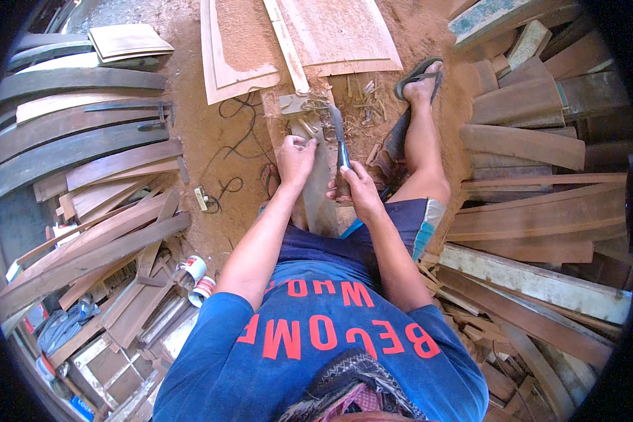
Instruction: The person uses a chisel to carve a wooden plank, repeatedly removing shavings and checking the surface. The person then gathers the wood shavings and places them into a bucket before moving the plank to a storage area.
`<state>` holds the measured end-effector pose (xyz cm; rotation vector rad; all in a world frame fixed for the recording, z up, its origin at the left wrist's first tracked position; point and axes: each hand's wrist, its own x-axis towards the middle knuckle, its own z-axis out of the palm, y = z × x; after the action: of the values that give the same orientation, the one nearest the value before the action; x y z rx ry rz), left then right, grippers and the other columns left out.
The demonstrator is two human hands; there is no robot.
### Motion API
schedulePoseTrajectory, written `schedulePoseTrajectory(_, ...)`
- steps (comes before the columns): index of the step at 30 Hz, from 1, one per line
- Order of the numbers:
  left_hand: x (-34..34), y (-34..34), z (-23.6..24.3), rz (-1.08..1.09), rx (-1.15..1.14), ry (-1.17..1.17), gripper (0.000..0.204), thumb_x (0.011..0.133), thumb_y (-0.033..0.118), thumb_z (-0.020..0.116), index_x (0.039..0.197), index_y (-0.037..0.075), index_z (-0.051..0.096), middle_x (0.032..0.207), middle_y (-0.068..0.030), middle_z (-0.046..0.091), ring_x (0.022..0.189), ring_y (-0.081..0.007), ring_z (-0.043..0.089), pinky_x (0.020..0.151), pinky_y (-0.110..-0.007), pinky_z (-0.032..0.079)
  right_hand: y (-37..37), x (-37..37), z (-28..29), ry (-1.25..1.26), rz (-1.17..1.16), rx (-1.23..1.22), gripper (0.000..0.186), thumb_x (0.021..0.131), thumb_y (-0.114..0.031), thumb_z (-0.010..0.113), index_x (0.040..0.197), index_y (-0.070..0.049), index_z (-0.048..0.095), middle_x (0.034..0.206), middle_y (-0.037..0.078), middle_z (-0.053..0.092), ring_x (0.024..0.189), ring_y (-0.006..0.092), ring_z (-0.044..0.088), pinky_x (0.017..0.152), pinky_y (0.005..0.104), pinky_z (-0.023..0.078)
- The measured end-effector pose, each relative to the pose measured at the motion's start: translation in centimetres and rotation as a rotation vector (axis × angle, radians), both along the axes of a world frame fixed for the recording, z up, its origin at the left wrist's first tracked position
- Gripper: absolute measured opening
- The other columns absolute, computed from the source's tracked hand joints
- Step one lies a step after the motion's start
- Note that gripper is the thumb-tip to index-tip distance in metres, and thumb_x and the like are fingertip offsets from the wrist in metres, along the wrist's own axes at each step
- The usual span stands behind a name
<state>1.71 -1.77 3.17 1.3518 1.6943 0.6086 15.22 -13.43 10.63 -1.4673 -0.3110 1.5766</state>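
My left hand (296,162) is closed, with thumb and finger pinched at a small pale wood piece (307,128). Just right of it, my right hand (356,188) wraps around the dark handle of a knife (340,133), whose long blade points away from me. Under both hands a greyish wooden plank (319,179) runs between my legs. A small flat block (292,104) lies across the board past my fingers. Curled shavings (318,103) gather around the blade's tip, which is hard to make out among them.
Thin plywood sheets (359,35) with sawdust and a long pale strip (286,46) lie ahead. Stacked boards (84,130) line the left and more planks (534,211) the right. A black cord (225,151) snakes over the dusty floor. Cans (193,267) stand near my left elbow.
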Motion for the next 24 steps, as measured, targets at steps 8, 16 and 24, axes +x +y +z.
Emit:
schedulePoseTrajectory(8, 1.1, 1.3, -1.1, -0.075, 0.063, 0.205, 0.038, 0.081, 0.035, 0.077, 0.094, 0.002, 0.066, 0.084, -0.0169, 0.072, 0.074, -0.0307, 0.070, 0.069, -0.044, 0.054, -0.8, 1.5, 2.8, 0.032, -0.108, 0.048, 0.023, 0.098, -0.026, 0.063, 0.109, -0.009, 0.052, 0.078, 0.004, 0.060, 0.061, 0.0153, 0.060, 0.054, 0.0309, 0.053)
schedulePoseTrajectory(16, -1.2, 1.6, 0.5, 0.229, -0.555, -0.629, 0.011, 0.094, 0.008, 0.070, 0.098, -0.001, 0.065, 0.088, -0.0082, 0.072, 0.071, -0.0132, 0.069, 0.065, -0.022, 0.058, -0.7, 1.6, 0.9, -0.345, 0.182, -0.093, 0.030, 0.100, -0.025, 0.060, 0.119, -0.002, 0.055, 0.077, 0.012, 0.062, 0.064, 0.0176, 0.063, 0.057, 0.0363, 0.052)
schedulePoseTrajectory(24, -1.6, 2.2, -0.3, 0.277, -0.532, -0.736, 0.011, 0.093, 0.003, 0.070, 0.101, -0.002, 0.064, 0.096, -0.0106, 0.072, 0.085, -0.0196, 0.072, 0.074, -0.027, 0.062, -0.4, -0.9, -1.2, -0.822, 0.430, -0.008, 0.043, 0.100, -0.039, 0.052, 0.121, -0.001, 0.059, 0.107, 0.033, 0.066, 0.103, 0.0508, 0.063, 0.090, 0.0555, 0.048)
